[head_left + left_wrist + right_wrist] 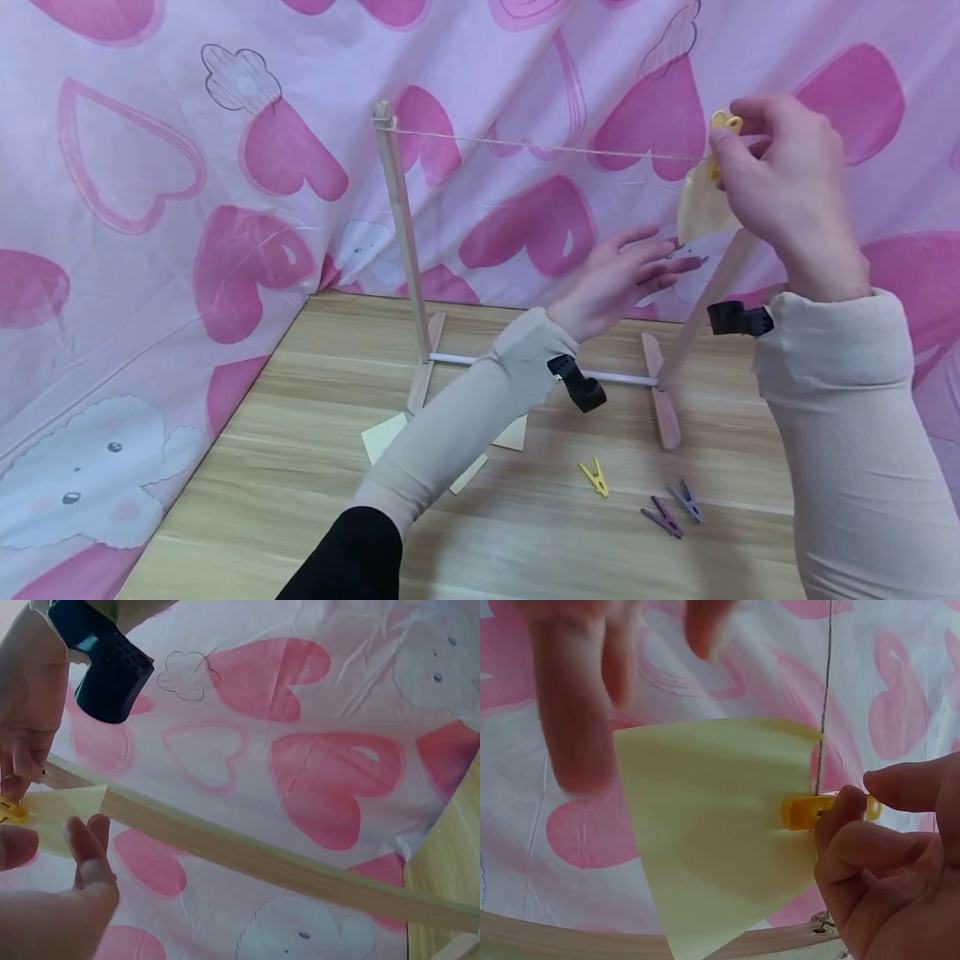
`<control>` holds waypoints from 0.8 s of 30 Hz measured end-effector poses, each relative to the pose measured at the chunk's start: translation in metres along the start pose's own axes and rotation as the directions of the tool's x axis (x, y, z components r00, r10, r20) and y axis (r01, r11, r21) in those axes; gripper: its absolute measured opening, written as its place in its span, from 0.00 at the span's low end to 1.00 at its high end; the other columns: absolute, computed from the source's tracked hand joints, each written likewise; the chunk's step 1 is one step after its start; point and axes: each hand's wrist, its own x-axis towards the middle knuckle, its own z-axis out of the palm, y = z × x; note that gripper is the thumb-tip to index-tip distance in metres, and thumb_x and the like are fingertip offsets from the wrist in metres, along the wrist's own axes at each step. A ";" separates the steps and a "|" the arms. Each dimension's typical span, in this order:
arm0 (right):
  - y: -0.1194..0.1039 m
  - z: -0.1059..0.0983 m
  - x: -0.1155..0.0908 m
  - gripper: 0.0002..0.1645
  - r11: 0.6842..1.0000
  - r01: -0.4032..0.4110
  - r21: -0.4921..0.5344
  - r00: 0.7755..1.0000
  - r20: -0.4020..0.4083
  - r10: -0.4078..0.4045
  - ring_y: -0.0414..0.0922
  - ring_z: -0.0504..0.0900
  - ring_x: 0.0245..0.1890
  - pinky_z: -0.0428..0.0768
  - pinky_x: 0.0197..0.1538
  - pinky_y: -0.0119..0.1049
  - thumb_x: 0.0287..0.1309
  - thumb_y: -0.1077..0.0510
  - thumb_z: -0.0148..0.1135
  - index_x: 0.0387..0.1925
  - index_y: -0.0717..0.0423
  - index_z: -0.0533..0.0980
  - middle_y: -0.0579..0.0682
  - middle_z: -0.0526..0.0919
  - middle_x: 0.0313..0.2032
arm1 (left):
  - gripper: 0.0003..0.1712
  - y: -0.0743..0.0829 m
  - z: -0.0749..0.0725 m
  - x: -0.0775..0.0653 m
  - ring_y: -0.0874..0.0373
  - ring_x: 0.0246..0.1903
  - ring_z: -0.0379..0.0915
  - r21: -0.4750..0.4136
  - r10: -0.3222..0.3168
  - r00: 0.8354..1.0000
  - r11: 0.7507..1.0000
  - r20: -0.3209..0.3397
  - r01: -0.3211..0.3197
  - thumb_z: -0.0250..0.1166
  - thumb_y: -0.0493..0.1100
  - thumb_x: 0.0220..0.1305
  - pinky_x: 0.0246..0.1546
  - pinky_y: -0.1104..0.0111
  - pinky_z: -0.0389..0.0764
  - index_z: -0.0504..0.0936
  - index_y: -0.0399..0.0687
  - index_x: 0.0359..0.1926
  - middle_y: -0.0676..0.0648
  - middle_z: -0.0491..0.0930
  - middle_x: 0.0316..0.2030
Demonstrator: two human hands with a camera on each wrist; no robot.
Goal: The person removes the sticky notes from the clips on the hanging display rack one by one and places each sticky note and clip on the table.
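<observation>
My right hand [795, 183] is raised at the right end of a thin string [525, 144], where it pinches a yellow clothespin [802, 813] between thumb and fingers. The clothespin sits over the string and on the edge of a pale yellow paper square [712, 810], which hangs below the string in the head view. My left hand [618, 275] is held out just left of and below the paper. Its fingers are spread and hold nothing; in the right wrist view they look blurred beside the paper.
The string runs from a wooden post [405, 233] to the right post [708, 308], with a white rod [622, 378] joining the feet. Paper squares [512, 435] lie partly under my left forearm. Yellow [596, 479], purple [664, 520] and grey [687, 502] clothespins lie on the table [262, 500].
</observation>
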 end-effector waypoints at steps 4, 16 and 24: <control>0.000 0.001 0.000 0.28 0.998 0.012 0.059 1.000 -0.011 -0.011 0.24 0.75 0.23 0.72 0.27 0.16 0.67 0.48 0.52 0.66 0.51 0.68 0.40 0.77 0.43 | 0.19 0.000 0.007 0.003 0.42 0.61 0.71 -0.013 0.008 1.000 1.000 0.016 -0.007 0.54 0.32 0.70 0.63 0.59 0.71 0.72 0.42 0.60 0.35 0.75 0.59; -0.001 -0.001 -0.002 0.27 0.985 -0.025 0.173 0.999 0.050 0.016 0.30 0.78 0.24 0.76 0.30 0.17 0.67 0.49 0.55 0.64 0.54 0.68 0.34 0.76 0.34 | 0.19 0.000 0.010 0.004 0.48 0.55 0.78 -0.013 0.039 0.997 0.999 -0.073 -0.040 0.56 0.35 0.70 0.54 0.64 0.79 0.75 0.40 0.60 0.36 0.81 0.53; 0.002 -0.005 0.001 0.17 0.962 -0.014 0.272 1.000 0.025 0.008 0.33 0.77 0.20 0.75 0.23 0.22 0.58 0.54 0.66 0.49 0.51 0.76 0.34 0.80 0.32 | 0.16 0.000 0.009 0.004 0.46 0.53 0.79 0.025 0.057 0.990 0.998 -0.126 -0.054 0.57 0.37 0.69 0.50 0.66 0.81 0.78 0.38 0.56 0.35 0.82 0.49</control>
